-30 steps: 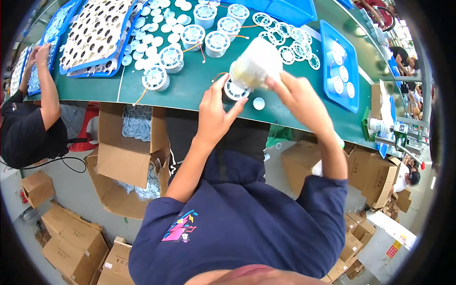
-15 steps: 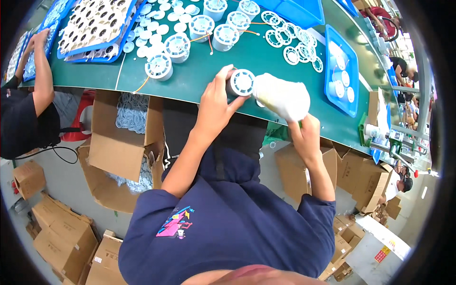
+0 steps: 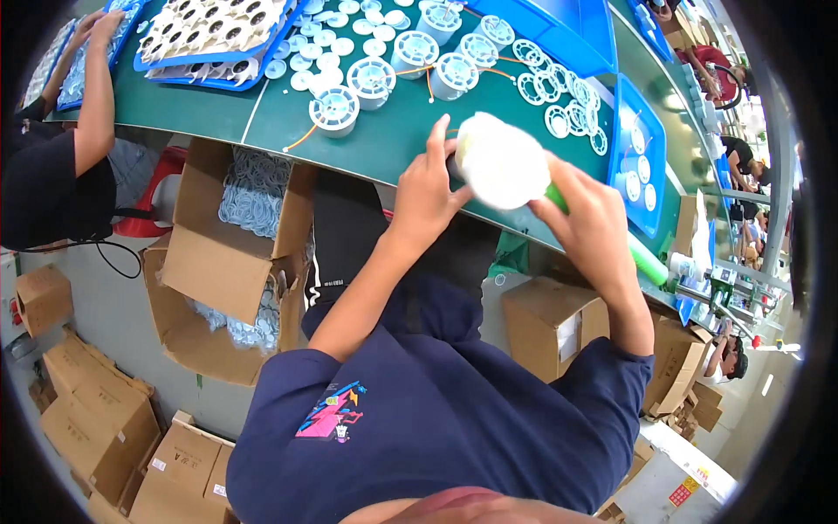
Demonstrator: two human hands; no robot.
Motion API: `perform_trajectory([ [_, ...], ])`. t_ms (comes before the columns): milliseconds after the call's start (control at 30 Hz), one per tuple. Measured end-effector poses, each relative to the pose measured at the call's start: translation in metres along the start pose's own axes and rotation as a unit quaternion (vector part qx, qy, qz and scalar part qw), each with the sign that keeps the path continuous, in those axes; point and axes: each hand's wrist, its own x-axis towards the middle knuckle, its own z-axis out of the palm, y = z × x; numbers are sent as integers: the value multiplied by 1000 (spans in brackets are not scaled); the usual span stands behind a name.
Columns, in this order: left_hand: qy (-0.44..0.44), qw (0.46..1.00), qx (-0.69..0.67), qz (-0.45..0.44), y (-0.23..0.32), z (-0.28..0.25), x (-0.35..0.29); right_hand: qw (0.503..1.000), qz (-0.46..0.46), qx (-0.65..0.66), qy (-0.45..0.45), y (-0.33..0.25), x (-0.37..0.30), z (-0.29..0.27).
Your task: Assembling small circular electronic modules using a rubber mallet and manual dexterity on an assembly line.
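Observation:
My left hand (image 3: 429,185) and my right hand (image 3: 587,220) together hold a round white plastic spool (image 3: 504,162) over the front edge of the green table (image 3: 394,140). The left fingers press on the spool's left rim. The right hand grips it from the right, with something green showing between the fingers. The spool's flat face points toward me and hides what lies under it. More white spools (image 3: 374,77) with orange wire stand farther back on the table.
Blue trays (image 3: 635,154) with white rings and discs sit at the right and back left. Another person (image 3: 63,166) works at the left. Open cardboard boxes (image 3: 237,229) of white parts stand under the table, with more boxes (image 3: 552,325) at the right.
The spool has been lifted and turned so that its flat face points at me. Both hands have come together around it at the table's front edge.

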Motion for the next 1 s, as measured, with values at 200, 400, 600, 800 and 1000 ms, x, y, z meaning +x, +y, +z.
perform_trajectory([
  [200,2,1000,-2,14,1,3,1,993,72,-46,-83,17,45,-2],
  [400,-2,1000,-16,6,3,0,4,983,147,73,-81,29,37,6],
  [600,-4,999,-31,11,6,4,5,988,105,47,107,122,-49,56],
  [800,64,997,-36,14,20,-4,11,977,127,-53,160,111,-64,67],
  [1000,-1,991,-29,132,61,24,29,956,38,193,218,49,-29,42],
])
